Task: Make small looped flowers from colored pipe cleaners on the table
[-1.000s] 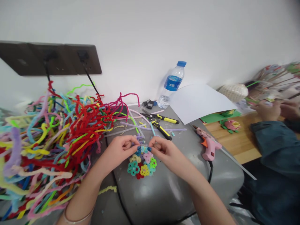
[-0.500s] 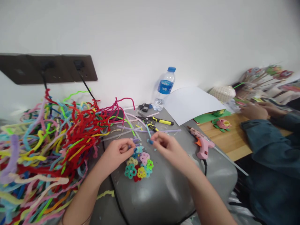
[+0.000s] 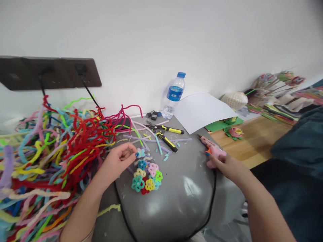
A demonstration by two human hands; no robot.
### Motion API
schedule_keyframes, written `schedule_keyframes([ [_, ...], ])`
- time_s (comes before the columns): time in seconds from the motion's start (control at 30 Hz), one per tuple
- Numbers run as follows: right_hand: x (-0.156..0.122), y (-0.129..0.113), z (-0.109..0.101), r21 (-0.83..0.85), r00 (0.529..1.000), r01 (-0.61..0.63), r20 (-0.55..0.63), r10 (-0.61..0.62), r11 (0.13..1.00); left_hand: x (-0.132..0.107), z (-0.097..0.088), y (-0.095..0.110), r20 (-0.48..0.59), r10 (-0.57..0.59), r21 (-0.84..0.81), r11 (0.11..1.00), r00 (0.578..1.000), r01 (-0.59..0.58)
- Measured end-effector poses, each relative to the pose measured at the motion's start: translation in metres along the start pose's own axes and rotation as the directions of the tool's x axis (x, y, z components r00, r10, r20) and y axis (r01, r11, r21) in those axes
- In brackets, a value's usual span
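Note:
My left hand (image 3: 122,158) pinches a small light-blue pipe-cleaner flower (image 3: 140,153) between thumb and fingers. Just below it, a cluster of pipe-cleaner flowers (image 3: 149,184) in teal, yellow, red, pink, green and blue lies on the grey surface (image 3: 174,205). Over on the right, my right hand (image 3: 222,163) is closed around the pink hot glue gun (image 3: 214,153), whose nozzle points up and left. Part of the gun's handle is hidden by my fingers.
A big heap of coloured pipe cleaners (image 3: 63,151) covers the left side. Yellow-and-black pliers (image 3: 168,141) lie behind the flowers among cut pieces. A water bottle (image 3: 175,95) and white paper (image 3: 202,112) stand near the wall. The gun's black cord (image 3: 211,208) loops in front. A person's sleeve (image 3: 300,141) is at right.
My right hand has let go of the light-blue pipe cleaner and moved right onto the glue gun. My left hand has shifted slightly left with the small flower. The other person's hands have left view.

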State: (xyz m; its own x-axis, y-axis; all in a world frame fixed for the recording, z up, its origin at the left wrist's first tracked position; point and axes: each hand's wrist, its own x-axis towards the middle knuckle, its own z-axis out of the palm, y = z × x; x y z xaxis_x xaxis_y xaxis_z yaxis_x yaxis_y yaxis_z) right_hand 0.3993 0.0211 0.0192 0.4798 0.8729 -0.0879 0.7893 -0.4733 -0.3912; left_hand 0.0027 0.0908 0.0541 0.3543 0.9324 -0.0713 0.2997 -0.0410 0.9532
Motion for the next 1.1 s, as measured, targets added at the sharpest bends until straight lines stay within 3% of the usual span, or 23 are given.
schedule_keyframes([
  [0.1,0.0,-0.001,0.005,-0.023,0.994,-0.095,0.056,0.097,0.995,0.001,0.001,-0.003,0.003,-0.003,0.013,1.0,1.0,0.003],
  [0.27,-0.018,0.011,0.0,0.292,0.975,-0.21,0.139,0.176,0.933,0.002,0.0,-0.003,-0.004,-0.004,0.016,1.0,1.0,0.004],
  [0.37,-0.04,0.006,0.005,0.583,0.987,-0.142,0.023,0.158,0.8,0.003,-0.001,-0.003,-0.015,0.002,0.004,1.0,1.0,-0.002],
  [0.43,-0.058,-0.009,0.01,0.755,0.989,-0.101,0.005,0.148,0.648,0.003,-0.001,-0.004,-0.028,0.008,-0.004,1.0,1.0,-0.008],
  [0.5,-0.076,-0.029,0.013,0.837,0.994,-0.104,0.07,0.083,0.537,0.003,-0.001,-0.004,-0.053,0.009,-0.011,1.0,0.999,-0.01],
  [0.57,-0.091,-0.048,0.014,0.85,0.987,-0.142,0.159,0.009,0.507,0.003,-0.001,-0.003,-0.076,0.007,-0.016,1.0,0.997,-0.008],
  [0.7,-0.104,-0.073,0.017,0.799,0.911,-0.23,0.378,-0.166,0.555,0.001,-0.002,-0.002,-0.108,0.009,-0.039,0.999,0.994,-0.014],
  [0.83,-0.103,-0.085,0.022,0.76,0.832,-0.133,0.435,-0.345,0.637,0.0,-0.003,0.0,-0.121,0.008,-0.059,0.998,0.993,-0.015],
  [0.97,-0.103,-0.094,0.027,0.662,0.85,0.035,0.375,-0.371,0.749,-0.001,-0.003,0.002,-0.117,0.009,-0.048,0.999,0.993,-0.015],
  [1.1,-0.105,-0.098,0.031,0.6,0.856,0.096,0.357,-0.374,0.794,-0.001,-0.003,0.002,-0.111,0.016,-0.051,0.998,0.994,-0.022],
])
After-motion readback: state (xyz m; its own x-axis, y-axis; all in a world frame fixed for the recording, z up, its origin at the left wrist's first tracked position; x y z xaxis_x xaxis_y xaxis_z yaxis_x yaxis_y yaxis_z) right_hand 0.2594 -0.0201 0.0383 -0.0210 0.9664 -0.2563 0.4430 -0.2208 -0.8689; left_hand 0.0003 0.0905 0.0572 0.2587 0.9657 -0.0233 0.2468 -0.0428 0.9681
